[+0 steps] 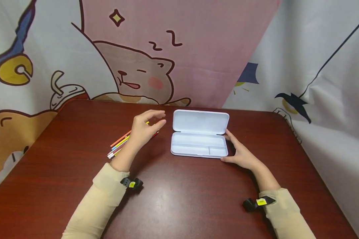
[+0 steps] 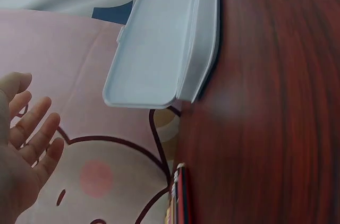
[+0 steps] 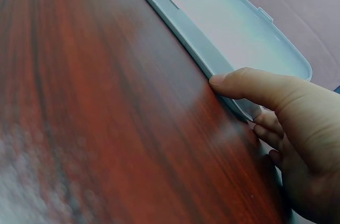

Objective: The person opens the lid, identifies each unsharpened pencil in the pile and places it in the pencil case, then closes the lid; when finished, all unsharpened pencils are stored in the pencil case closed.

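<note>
- We see a person's two hands at work over a reddish-brown tabletop [image 1: 179,202].
- An open, pale pencil case [image 1: 197,139] lies near the tabletop's far edge, just right of its middle, its lid [image 1: 201,122] tipped back.
- Its tray is divided into compartments: a long one behind, two at the front.
- The right hand [image 1: 241,153] grips the case's right end, thumb at the front corner, fingers behind.
- The left hand [image 1: 143,130] hangs above some pencils [image 1: 119,143], fingers and thumb apart, holding nothing.
- We find those pencils left of the case, slanting toward the far edge.
- Behind the tabletop, we see a cloth [image 1: 203,66] with a sleeping cartoon animal.
</note>
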`<state>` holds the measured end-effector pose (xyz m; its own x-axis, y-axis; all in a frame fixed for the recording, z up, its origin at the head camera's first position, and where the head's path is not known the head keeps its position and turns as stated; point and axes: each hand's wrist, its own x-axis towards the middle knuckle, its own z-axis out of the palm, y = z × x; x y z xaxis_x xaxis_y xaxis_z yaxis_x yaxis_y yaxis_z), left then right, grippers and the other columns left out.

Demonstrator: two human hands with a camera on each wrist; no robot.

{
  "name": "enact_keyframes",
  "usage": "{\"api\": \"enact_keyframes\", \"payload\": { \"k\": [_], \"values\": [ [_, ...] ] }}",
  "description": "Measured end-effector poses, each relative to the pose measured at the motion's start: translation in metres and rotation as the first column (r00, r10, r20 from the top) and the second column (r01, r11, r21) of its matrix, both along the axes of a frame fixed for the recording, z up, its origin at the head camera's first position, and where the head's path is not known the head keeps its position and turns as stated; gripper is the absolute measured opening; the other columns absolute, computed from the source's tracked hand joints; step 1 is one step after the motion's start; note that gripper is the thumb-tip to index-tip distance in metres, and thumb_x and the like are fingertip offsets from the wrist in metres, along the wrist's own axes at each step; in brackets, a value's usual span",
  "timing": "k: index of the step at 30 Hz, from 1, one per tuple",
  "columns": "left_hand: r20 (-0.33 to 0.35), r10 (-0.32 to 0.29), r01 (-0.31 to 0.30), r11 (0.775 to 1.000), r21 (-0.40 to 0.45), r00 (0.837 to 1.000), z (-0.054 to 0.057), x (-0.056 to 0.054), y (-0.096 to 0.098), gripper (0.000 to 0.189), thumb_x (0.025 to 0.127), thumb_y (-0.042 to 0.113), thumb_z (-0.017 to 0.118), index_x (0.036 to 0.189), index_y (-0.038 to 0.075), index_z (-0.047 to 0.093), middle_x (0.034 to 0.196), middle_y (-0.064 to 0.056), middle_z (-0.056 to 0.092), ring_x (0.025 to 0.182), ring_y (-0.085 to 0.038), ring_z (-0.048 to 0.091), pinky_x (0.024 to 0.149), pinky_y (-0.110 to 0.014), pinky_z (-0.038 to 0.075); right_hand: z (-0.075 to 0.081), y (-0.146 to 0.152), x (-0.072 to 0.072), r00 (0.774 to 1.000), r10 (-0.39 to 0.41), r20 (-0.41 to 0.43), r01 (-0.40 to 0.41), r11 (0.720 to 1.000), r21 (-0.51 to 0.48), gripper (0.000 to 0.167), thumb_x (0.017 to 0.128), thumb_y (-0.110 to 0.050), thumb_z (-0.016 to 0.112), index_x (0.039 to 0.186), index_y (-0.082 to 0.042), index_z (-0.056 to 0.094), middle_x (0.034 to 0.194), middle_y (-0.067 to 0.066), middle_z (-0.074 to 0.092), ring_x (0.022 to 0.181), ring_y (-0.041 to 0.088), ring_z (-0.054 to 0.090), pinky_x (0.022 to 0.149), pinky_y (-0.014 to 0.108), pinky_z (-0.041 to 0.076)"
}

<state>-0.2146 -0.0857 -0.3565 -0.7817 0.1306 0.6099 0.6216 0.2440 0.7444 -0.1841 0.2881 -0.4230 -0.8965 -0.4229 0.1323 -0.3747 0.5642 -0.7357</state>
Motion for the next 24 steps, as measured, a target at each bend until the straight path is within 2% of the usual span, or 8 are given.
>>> {"api": "enact_keyframes", "payload": {
  "k": [4, 6, 8, 12, 15, 20, 24],
  "values": [
    [0.017, 0.027, -0.027, 1.000, -0.002, 0.999, 0.019, 0.021, -0.011, 0.025, 0.081, -0.008, 0.071, 0.105, -0.008, 0.068, 0.093, -0.021, 0.068, 0.089, -0.035, 0.063, 0.081, -0.044, 0.048, -0.014, 0.008, -0.007, 1.000, -0.001, -0.009, 0.001, 1.000, 0.012, 0.113, 0.071, -0.009, 0.084, 0.154, -0.013, 0.008, 0.141, 0.020, 0.040, 0.132, 0.033, 0.029, 0.108, 0.049, 0.014],
    [0.011, 0.041, -0.041, 0.999, -0.015, 0.999, 0.026, 0.029, -0.018, 0.025, 0.080, -0.010, 0.070, 0.105, -0.010, 0.067, 0.092, -0.023, 0.067, 0.087, -0.036, 0.063, 0.082, -0.041, 0.048, -0.016, 0.009, -0.009, 1.000, 0.003, -0.001, -0.003, 1.000, 0.004, 0.113, 0.072, -0.011, 0.084, 0.155, -0.015, 0.008, 0.141, 0.018, 0.040, 0.132, 0.032, 0.029, 0.109, 0.049, 0.013],
    [-0.006, 0.066, -0.066, 0.997, -0.036, 0.998, 0.026, 0.033, -0.027, 0.025, 0.079, -0.011, 0.070, 0.104, -0.011, 0.067, 0.090, -0.023, 0.067, 0.084, -0.033, 0.063, 0.080, -0.036, 0.048, -0.016, 0.010, -0.009, 1.000, 0.004, 0.002, -0.004, 1.000, 0.002, 0.113, 0.072, -0.012, 0.084, 0.155, -0.016, 0.008, 0.142, 0.018, 0.040, 0.132, 0.032, 0.029, 0.109, 0.050, 0.013],
    [-0.038, 0.100, -0.102, 0.992, -0.070, 0.994, 0.008, 0.026, -0.050, 0.027, 0.079, -0.009, 0.072, 0.105, -0.006, 0.069, 0.089, -0.017, 0.069, 0.081, -0.023, 0.063, 0.072, -0.035, 0.048, -0.012, 0.008, -0.007, 1.000, -0.002, -0.001, 0.002, 1.000, 0.016, 0.113, 0.072, -0.009, 0.084, 0.155, -0.015, 0.006, 0.142, 0.018, 0.039, 0.132, 0.031, 0.029, 0.109, 0.049, 0.014],
    [-0.019, 0.127, -0.128, 0.987, -0.092, 0.992, -0.006, 0.022, -0.068, 0.029, 0.080, -0.005, 0.073, 0.109, -0.001, 0.070, 0.091, -0.012, 0.070, 0.083, -0.015, 0.063, 0.070, -0.033, 0.048, -0.003, 0.002, -0.001, 1.000, 0.002, -0.003, -0.002, 1.000, 0.005, 0.112, 0.072, -0.004, 0.083, 0.154, -0.008, 0.007, 0.141, 0.023, 0.039, 0.132, 0.035, 0.029, 0.108, 0.049, 0.014],
    [0.030, 0.181, -0.176, 0.976, -0.126, 0.983, -0.018, 0.025, -0.092, 0.030, 0.082, 0.001, 0.074, 0.111, 0.002, 0.069, 0.091, -0.009, 0.070, 0.083, -0.006, 0.062, 0.072, -0.026, 0.046, 0.013, -0.007, 0.006, 1.000, 0.012, 0.014, -0.012, 1.000, -0.016, 0.108, 0.071, 0.000, 0.081, 0.151, 0.001, 0.008, 0.139, 0.029, 0.038, 0.130, 0.041, 0.029, 0.108, 0.051, 0.014],
    [0.054, 0.213, -0.204, 0.969, -0.140, 0.975, -0.024, 0.028, -0.106, 0.031, 0.083, 0.002, 0.073, 0.114, 0.003, 0.069, 0.091, -0.010, 0.070, 0.082, -0.004, 0.062, 0.070, -0.024, 0.045, 0.000, 0.000, 0.000, 1.000, 0.016, -0.004, -0.016, 1.000, 0.005, 0.110, 0.073, -0.004, 0.082, 0.153, -0.005, 0.006, 0.140, 0.026, 0.038, 0.130, 0.038, 0.029, 0.109, 0.047, 0.013]
  ]
}}
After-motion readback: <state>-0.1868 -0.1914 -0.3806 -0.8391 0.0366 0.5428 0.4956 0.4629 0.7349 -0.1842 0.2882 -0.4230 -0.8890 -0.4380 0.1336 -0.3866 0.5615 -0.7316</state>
